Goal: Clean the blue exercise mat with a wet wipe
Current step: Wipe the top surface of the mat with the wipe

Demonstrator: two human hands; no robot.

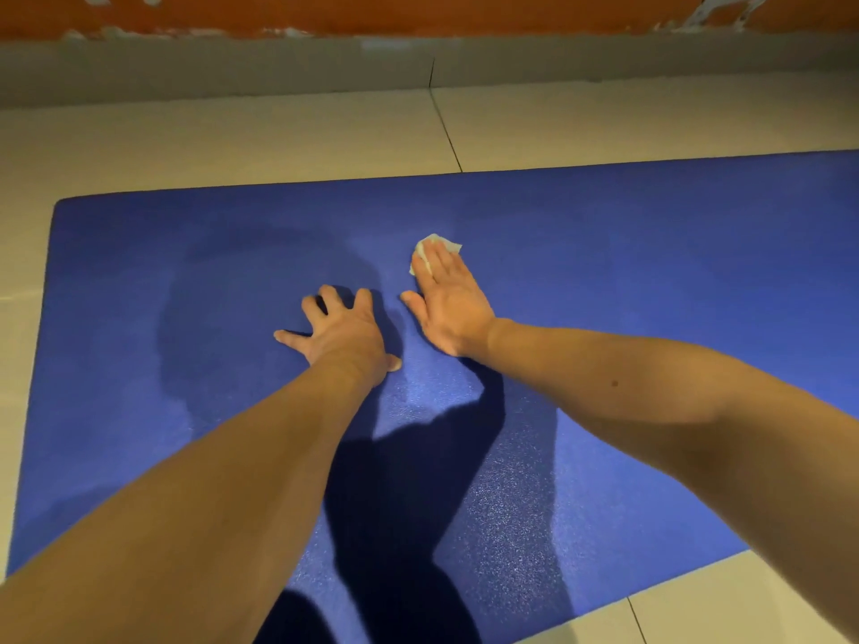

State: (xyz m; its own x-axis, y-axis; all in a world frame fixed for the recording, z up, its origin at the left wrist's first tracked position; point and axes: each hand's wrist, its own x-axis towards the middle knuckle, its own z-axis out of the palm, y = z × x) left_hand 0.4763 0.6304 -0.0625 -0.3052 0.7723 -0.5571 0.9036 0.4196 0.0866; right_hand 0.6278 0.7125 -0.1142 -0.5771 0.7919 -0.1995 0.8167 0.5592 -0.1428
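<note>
Wipe [445,243] bunches beneath straight, joined fingers of right hand [448,304]; left hand [346,334] splays on mat [650,271]; bunching may leave missed streaks.

The floor [241,132] is laid with large, pale, cream-coloured tiles, smooth and faintly glossy. A thin dark grout line [447,130] runs across it toward the wall, and another grout line [636,618] shows at the lower right. Along the far edge runs a grey skirting band [209,69], with a vertical joint [432,73] in it. Above it the wall [418,13] is painted orange-brown (the paint has flaked off in white patches [725,13], mostly at the upper right and upper left). The light is dim, warm and yellowish.
</note>
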